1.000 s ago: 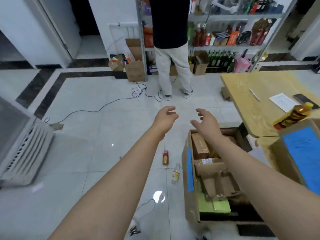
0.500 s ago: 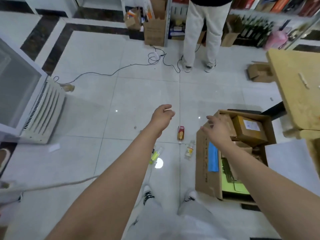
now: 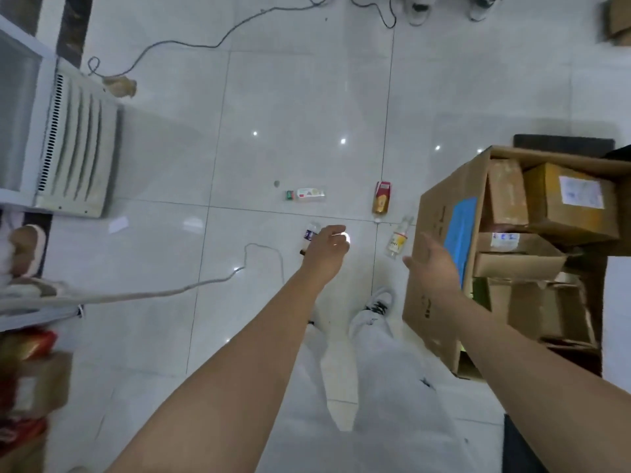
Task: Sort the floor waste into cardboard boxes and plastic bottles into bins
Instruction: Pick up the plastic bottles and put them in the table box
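Loosely, my left hand point(image 3: 326, 249) curls empty fingers near a bottle point(image 3: 310, 234); my right hand point(image 3: 432, 261) spreads its fingers beside the cardboard box point(image 3: 440, 213).

My view has tipped further down. The shelves and the wooden surface at the right are gone, and only the other person's shoes point(image 3: 418, 10) remain at the top edge. My left hand point(image 3: 327, 249) now overlaps a blue-labelled bottle point(image 3: 310, 233) at frame centre. My right hand point(image 3: 432, 264) has opened out before the cardboard box point(image 3: 440, 213).
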A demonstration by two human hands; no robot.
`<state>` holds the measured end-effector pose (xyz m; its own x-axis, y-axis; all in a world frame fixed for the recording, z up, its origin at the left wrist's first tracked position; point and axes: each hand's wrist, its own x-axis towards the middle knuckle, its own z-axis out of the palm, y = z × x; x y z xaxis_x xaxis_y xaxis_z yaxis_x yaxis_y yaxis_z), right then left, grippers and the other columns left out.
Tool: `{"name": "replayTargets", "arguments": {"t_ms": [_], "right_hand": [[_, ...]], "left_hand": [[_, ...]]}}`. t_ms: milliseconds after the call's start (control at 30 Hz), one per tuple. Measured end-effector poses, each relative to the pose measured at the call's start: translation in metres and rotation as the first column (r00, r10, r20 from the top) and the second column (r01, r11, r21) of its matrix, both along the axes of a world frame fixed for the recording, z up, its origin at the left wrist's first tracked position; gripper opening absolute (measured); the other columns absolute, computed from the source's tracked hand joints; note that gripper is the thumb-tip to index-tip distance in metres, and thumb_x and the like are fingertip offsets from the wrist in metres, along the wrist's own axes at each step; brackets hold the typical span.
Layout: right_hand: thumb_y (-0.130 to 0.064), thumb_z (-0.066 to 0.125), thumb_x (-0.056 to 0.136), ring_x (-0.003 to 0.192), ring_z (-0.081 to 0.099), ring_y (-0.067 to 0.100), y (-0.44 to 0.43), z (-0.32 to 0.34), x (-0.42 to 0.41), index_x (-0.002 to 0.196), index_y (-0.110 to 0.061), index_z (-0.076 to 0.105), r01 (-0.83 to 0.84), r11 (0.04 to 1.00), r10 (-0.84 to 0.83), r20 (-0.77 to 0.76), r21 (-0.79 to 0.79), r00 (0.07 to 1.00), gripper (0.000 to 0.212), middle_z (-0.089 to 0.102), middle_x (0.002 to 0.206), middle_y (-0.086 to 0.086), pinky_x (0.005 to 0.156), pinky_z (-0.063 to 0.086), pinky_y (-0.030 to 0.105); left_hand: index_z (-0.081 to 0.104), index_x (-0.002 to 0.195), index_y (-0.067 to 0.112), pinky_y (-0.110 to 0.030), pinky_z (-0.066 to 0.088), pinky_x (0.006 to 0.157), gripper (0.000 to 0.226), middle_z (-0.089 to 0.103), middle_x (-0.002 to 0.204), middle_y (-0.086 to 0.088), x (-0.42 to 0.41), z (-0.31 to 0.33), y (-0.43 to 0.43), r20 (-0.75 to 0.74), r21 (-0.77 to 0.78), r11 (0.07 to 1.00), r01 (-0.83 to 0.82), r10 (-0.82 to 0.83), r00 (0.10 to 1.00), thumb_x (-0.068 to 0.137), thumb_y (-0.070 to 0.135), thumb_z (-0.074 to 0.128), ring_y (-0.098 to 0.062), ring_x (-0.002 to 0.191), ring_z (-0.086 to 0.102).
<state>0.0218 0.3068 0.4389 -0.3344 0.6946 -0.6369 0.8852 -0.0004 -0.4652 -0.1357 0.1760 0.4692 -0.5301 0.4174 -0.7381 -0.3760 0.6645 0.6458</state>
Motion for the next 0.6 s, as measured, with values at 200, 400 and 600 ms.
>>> {"name": "replayTargets", "arguments": {"t_ms": [200,400,600], "right_hand": [[-0.029,0.063,0.093,0.139,0.038,0.027,0.016,-0.176,-0.003,0.154,-0.025,0.025,0.063,0.998,-0.060,0.099,-0.029,0.993,0.073,0.037,0.153,0.006,0.109,0.034,0.039],[-0.023,0.060,0.096,0.134,0.042,0.030,0.043,-0.373,0.002,0.156,-0.027,0.018,0.126,0.992,-0.119,0.189,-0.027,0.975,0.073,0.037,0.152,0.009,0.101,0.039,0.036],[-0.028,0.067,0.089,0.121,0.054,0.034,0.073,-0.510,0.000,0.148,-0.024,0.034,0.224,0.975,-0.220,0.224,0.009,0.949,0.068,0.052,0.137,0.012,0.100,0.048,0.043]], "left_hand": [[0.055,0.126,0.007,-0.001,0.039,0.064,0.034,0.059,0.103,-0.003,0.030,-0.184,0.002,0.112,-0.068,0.994,0.087,-0.079,0.991,0.093,0.002,0.053,-0.012,0.091,0.054],[0.054,0.122,0.000,-0.023,0.043,0.071,0.032,0.059,0.080,-0.003,0.041,-0.396,0.004,0.236,-0.140,0.967,0.213,-0.176,0.956,0.091,-0.006,0.051,-0.010,0.066,0.054],[0.056,0.124,0.007,-0.023,0.038,0.054,0.035,0.065,0.097,-0.016,0.038,-0.526,0.045,0.268,-0.146,0.950,0.276,-0.230,0.936,0.090,0.000,0.055,-0.025,0.078,0.055]]}}
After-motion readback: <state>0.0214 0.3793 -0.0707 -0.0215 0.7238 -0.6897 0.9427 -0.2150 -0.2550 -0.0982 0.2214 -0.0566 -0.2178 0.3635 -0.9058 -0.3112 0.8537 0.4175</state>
